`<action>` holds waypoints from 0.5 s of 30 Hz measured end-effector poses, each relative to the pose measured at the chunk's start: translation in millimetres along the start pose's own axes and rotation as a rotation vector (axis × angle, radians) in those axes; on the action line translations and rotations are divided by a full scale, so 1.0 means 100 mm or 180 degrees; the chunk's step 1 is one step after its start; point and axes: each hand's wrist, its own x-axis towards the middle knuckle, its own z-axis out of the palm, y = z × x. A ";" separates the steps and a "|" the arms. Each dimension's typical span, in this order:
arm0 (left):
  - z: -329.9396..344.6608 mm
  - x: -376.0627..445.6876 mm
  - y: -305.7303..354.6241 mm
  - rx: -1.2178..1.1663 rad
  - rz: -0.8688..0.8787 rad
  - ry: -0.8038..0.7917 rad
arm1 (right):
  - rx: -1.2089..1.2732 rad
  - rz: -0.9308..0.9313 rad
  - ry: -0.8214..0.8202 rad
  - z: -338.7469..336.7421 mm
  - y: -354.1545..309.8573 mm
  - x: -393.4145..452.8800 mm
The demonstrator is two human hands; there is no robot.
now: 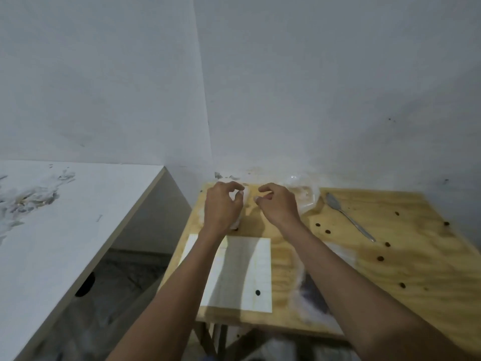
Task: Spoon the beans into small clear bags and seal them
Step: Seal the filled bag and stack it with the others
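Pale plywood table (406,269) set into a corner of grey-white walls; surface lit unevenly, the image soft with blur.

Left hand (223,207) and right hand (279,204) are both at the far edge of the table, side by side, near each other but apart. Fingers of both curled, thumb and forefinger drawn together. A small clear bag (240,204) shows as a whitish film under and just right of the left hand, reaching toward the gap between the hands. The left hand appears to be pinching its upper edge. Whether the right hand's fingers actually grip the film cannot be told; it is too blurred there.

Just beyond the right hand, against the wall, lies a crumpled clear plastic bag (303,195) with a brownish tint inside; contents not resolvable.

Metal spoon (348,216) lies flat to the right of that bag, bowl toward the wall, handle running toward the near right. Nothing touches it.

Loose dark beans (328,231) are scattered over the right half of the table, well apart from one another.

White sheet (239,272) lies flat on the near left of the table, one dark bean on it; the left forearm crosses its corner.

More clear film (312,290) lies under the right forearm, partly hidden.

White desk (78,217) stands to the left, separated by a gap.
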 end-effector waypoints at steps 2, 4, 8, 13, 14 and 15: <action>0.09 -0.19 0.27 0.0007 -0.0022 -0.0346 | -0.0176 0.0081 0.0190 -0.28 0.06 -0.15; 0.21 -0.42 0.51 0.0088 -0.0052 -0.0806 | -0.0527 0.0184 0.0370 -0.59 0.17 -0.34; 0.41 -0.96 0.86 0.0362 -0.0104 -0.1451 | -0.1411 0.0711 0.0355 -1.08 0.42 -0.81; 0.54 -1.48 1.08 0.0539 -0.0201 -0.1485 | -0.1760 0.1271 -0.0064 -1.22 0.70 -1.25; 0.55 -1.54 1.11 0.0559 -0.0199 -0.1380 | -0.1726 0.1324 -0.0104 -1.20 0.73 -1.30; 0.56 -1.59 1.12 0.0570 -0.0192 -0.1274 | -0.1675 0.1353 -0.0077 -1.17 0.75 -1.33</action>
